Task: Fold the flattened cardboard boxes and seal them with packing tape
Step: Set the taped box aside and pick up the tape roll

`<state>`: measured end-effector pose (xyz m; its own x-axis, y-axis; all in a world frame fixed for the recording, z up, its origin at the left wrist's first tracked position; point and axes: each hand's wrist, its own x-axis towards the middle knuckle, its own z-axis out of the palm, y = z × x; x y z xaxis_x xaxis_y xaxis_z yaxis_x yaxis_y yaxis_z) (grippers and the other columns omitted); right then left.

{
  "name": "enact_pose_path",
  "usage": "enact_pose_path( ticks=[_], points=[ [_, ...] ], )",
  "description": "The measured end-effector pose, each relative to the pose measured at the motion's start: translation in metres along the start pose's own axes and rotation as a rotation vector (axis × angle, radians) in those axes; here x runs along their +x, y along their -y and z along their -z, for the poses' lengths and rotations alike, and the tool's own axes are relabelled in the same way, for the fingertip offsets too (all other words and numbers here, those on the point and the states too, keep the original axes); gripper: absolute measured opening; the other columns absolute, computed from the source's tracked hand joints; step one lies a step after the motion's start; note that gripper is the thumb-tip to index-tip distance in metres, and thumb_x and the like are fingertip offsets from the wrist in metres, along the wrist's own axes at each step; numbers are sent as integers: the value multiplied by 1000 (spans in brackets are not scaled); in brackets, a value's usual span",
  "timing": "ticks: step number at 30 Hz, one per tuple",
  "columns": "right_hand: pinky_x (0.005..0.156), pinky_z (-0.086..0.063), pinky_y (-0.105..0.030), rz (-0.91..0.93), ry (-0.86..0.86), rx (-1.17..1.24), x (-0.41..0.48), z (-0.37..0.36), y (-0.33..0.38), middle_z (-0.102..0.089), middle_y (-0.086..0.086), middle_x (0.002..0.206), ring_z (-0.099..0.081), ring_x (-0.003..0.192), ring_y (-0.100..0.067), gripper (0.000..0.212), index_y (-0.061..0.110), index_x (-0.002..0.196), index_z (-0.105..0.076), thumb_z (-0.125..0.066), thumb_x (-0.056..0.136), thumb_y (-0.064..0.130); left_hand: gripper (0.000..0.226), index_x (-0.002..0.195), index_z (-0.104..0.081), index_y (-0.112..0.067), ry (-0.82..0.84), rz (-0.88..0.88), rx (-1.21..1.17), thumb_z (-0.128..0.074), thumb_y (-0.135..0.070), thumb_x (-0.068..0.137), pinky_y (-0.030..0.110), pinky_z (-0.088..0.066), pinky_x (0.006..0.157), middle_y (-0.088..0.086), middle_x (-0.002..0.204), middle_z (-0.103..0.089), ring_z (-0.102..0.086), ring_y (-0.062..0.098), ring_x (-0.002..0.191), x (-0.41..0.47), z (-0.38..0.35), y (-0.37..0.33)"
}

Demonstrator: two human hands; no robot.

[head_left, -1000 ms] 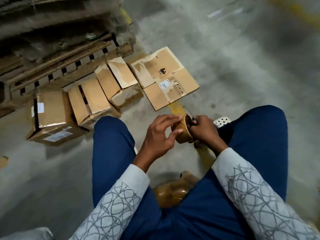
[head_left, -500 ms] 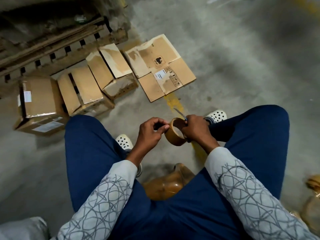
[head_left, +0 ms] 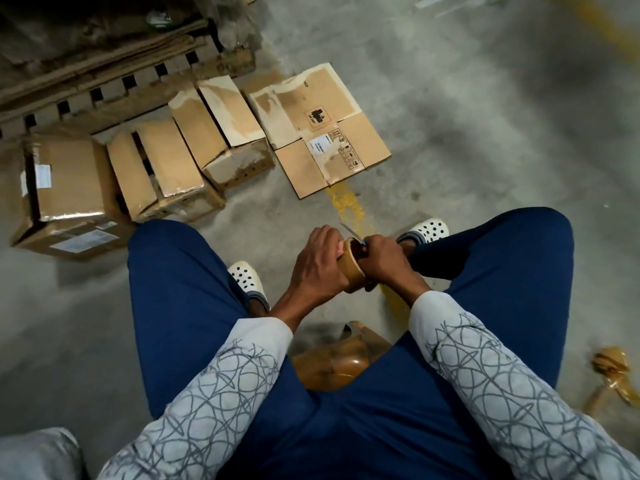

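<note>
Only a brown band of the tape roll shows; the left hand and right hand wrap it from both sides, their fingertips out of sight. A thin blade sticks out above the right hand, its handle hidden. The label print on the flattened box is too small to read. A brown glossy lump under the legs is mostly covered. A grey shape is cut by the lower left corner, and the crumpled tape by the right edge.
</note>
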<state>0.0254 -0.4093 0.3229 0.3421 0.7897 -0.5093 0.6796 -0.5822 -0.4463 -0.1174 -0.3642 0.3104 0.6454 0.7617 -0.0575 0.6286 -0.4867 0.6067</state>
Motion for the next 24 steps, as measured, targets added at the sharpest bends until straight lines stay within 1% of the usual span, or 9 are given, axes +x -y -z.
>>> enact_pose_path(
  ticks=[2, 5, 6, 9, 12, 14, 16, 20, 24],
  points=[
    [67, -53, -37, -5, -25, 60, 0, 2, 4, -68, -15, 87, -65, 78, -30, 19, 4, 95, -67, -64, 88, 22, 48, 85, -35, -20, -114, -71, 4, -69, -5, 54, 29, -30, 60, 0, 88, -42, -38, 15, 82, 4, 2, -1],
    [63, -55, -36, -53, -47, 111, 4, 5, 1, -67, -13, 85, -65, 72, -29, 13, 7, 94, -65, -63, 87, 18, 30, 90, -44, -18, -202, -24, -134, -64, -1, 75, 32, -39, 64, -1, 91, -50, -45, 15, 83, 7, 4, -1],
    [60, -51, -33, -63, -46, 90, 4, 7, -1, -65, -13, 84, -62, 71, -28, 12, 7, 95, -64, -62, 87, 15, 23, 98, -49, -16, -181, 27, -244, -63, -4, 84, 31, -46, 70, -1, 94, -56, -52, 15, 85, 7, 5, 1],
    [60, -43, -30, -91, -33, 37, 3, 10, -8, -60, -12, 85, -57, 71, -26, 13, 7, 99, -63, -61, 86, 10, 38, 123, -58, -21, -58, 181, -491, -72, -13, 89, 21, -55, 81, -2, 97, -68, -65, 9, 90, 6, 11, 9],
    [57, -43, -29, -89, -17, 36, 1, 9, -8, -63, -13, 89, -57, 70, -24, 7, 10, 94, -59, -62, 89, 13, 21, 104, -77, -17, -76, 217, -461, -78, -12, 83, 29, -59, 83, -5, 95, -74, -69, 5, 89, 6, 10, 12],
    [57, -40, -27, -73, -2, 36, 1, 7, -7, -64, -15, 93, -54, 72, -24, 9, 11, 91, -55, -61, 92, 18, 11, 93, -78, -15, -92, 254, -458, -77, -10, 84, 24, -57, 78, -7, 91, -74, -67, 1, 85, 4, 10, 9],
    [57, -35, -25, -50, 13, 50, 3, 6, -4, -65, -18, 97, -50, 73, -25, 15, 11, 91, -55, -60, 96, 25, 6, 91, -71, -13, -108, 242, -367, -72, -9, 87, 19, -49, 74, -5, 91, -70, -63, 0, 84, 4, 12, 7],
    [61, -35, -27, -47, 20, 120, 9, 10, 8, -61, -14, 94, -62, 88, -33, 23, 3, 102, -62, -55, 98, 25, 7, 90, -57, -12, -130, 121, -48, -61, -6, 91, 27, -36, 73, 2, 95, -56, -51, 16, 88, 30, 25, -5],
    [58, -39, -32, -144, -87, 332, 36, 12, 8, -59, -5, 74, -64, 75, -32, 37, 12, 77, -49, -50, 99, 41, 9, 90, -52, -10, 4, -170, 187, -57, -2, 90, 27, -21, 68, 8, 90, -49, -42, 22, 85, 84, 47, -13]
  ],
)
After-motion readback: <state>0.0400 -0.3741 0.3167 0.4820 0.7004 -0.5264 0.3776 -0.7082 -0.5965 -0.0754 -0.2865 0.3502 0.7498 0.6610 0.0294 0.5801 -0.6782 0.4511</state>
